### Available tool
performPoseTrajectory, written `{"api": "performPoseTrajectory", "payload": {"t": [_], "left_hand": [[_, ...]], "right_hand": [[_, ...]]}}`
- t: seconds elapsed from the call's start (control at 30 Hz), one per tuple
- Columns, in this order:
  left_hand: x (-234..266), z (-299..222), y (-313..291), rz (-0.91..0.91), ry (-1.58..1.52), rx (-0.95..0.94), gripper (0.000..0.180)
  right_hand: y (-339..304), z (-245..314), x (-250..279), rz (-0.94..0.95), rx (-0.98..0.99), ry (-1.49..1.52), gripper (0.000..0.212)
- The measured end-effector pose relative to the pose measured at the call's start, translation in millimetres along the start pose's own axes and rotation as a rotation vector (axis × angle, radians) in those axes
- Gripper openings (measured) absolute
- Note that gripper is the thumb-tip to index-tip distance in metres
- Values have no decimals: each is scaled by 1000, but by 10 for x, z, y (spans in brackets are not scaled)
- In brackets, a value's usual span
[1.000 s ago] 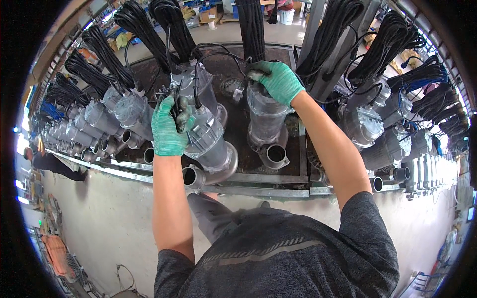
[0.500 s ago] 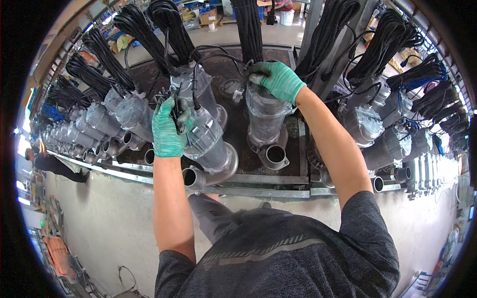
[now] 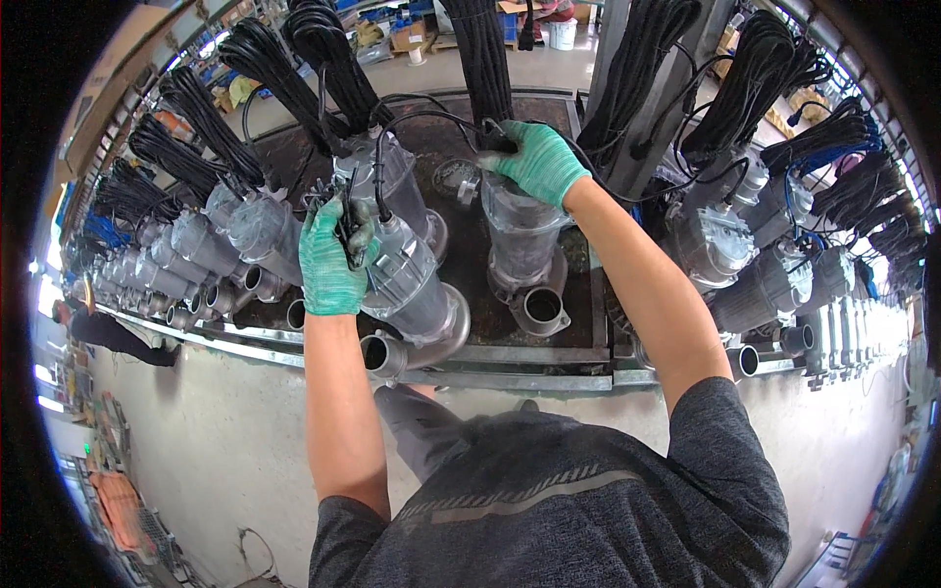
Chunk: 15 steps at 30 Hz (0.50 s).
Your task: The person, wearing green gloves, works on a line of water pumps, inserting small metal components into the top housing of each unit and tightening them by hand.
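Note:
My left hand [image 3: 335, 257], in a green glove with dark fingertips, is closed around a bunch of small dark parts [image 3: 345, 208] whose exact kind is unclear. Just right of it a grey metal pump [image 3: 410, 279] leans on the bench, its round outlet facing me. My right hand [image 3: 541, 165], gloved alike, lies over the top of another upright grey pump [image 3: 521, 240]. Its fingers are bent together near a black cable [image 3: 431, 115] at that top; whatever they pinch is hidden. Behind this pump hangs a thick coiled bundle of black cable [image 3: 477, 59].
Rows of similar pumps with cable bundles stand left [image 3: 257, 230] and right [image 3: 720, 245]. A metal post [image 3: 647, 108] rises behind my right hand. The bench's metal front edge [image 3: 510, 378] runs before me. Another person [image 3: 118, 338] is at the far left.
My right hand has shifted slightly left over the pump top, uncovering a stretch of black cable to its right. The left hand stays almost in place with the same dark parts.

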<state>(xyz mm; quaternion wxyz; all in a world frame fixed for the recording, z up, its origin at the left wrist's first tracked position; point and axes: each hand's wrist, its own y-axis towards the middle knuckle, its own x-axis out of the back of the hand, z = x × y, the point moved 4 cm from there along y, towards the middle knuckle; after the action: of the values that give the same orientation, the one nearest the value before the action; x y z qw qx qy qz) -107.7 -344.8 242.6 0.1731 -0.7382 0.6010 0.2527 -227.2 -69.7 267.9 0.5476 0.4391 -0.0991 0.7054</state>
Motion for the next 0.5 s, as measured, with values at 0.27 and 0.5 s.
{"api": "performPoseTrajectory", "payload": {"t": [0.27, 0.5], "left_hand": [[-16, 0, 2, 21, -8, 11, 22], [9, 0, 1, 20, 4, -2, 22]], "right_hand": [[-11, -46, -57, -2, -37, 3, 46], [46, 76, -83, 20, -38, -175, 53]]}}
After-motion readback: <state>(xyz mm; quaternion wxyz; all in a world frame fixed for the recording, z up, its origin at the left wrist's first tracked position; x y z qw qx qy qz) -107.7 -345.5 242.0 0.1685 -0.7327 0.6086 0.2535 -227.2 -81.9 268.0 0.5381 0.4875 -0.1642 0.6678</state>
